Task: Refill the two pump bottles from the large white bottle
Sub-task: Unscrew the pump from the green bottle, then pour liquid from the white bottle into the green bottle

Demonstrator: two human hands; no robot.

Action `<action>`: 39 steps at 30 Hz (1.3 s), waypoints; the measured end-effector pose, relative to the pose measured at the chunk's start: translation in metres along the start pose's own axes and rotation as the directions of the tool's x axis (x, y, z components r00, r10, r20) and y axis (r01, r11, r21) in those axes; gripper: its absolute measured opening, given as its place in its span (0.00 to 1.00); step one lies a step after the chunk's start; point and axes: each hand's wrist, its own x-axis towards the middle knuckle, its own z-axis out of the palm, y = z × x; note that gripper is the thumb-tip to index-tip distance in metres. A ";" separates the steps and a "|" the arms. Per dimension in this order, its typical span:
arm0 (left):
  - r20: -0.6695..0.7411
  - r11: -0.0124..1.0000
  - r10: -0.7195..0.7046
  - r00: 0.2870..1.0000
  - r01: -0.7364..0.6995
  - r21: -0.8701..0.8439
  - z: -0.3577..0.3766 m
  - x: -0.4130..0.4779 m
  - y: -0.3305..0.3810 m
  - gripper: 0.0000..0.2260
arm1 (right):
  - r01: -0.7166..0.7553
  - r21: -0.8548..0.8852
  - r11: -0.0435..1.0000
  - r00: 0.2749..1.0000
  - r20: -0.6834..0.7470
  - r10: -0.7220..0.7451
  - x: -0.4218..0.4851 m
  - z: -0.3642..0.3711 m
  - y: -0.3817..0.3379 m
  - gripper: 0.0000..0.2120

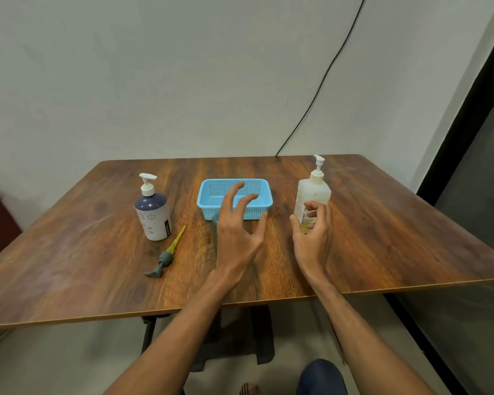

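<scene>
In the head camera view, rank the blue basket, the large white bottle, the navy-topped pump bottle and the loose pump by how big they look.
1. blue basket
2. large white bottle and navy-topped pump bottle: look alike, so unranked
3. loose pump, thinnest by far

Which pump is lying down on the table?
The grey-green pump with the yellow tube lies flat on the table, off any bottle. The white pumps on the dark-topped bottle and the large white bottle stand upright.
</scene>
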 end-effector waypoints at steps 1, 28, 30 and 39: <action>0.030 1.000 0.008 1.000 -0.008 -0.007 0.006 -0.001 0.002 0.17 | 0.012 -0.012 1.000 1.000 -0.010 -0.013 0.002 -0.001 0.000 0.19; 0.296 0.946 -0.244 0.923 0.294 -0.138 0.053 -0.005 -0.010 0.24 | -0.169 -0.009 0.986 0.976 0.140 0.169 0.022 -0.001 0.019 0.38; 0.274 0.937 -0.238 0.932 0.295 -0.189 0.043 -0.009 -0.008 0.24 | -0.152 -0.013 0.988 0.977 0.149 0.152 0.010 -0.005 0.009 0.37; 0.286 0.897 -0.235 0.929 0.321 -0.304 0.008 -0.012 0.016 0.25 | -0.103 -0.098 0.990 0.975 0.185 0.120 -0.030 -0.022 -0.023 0.38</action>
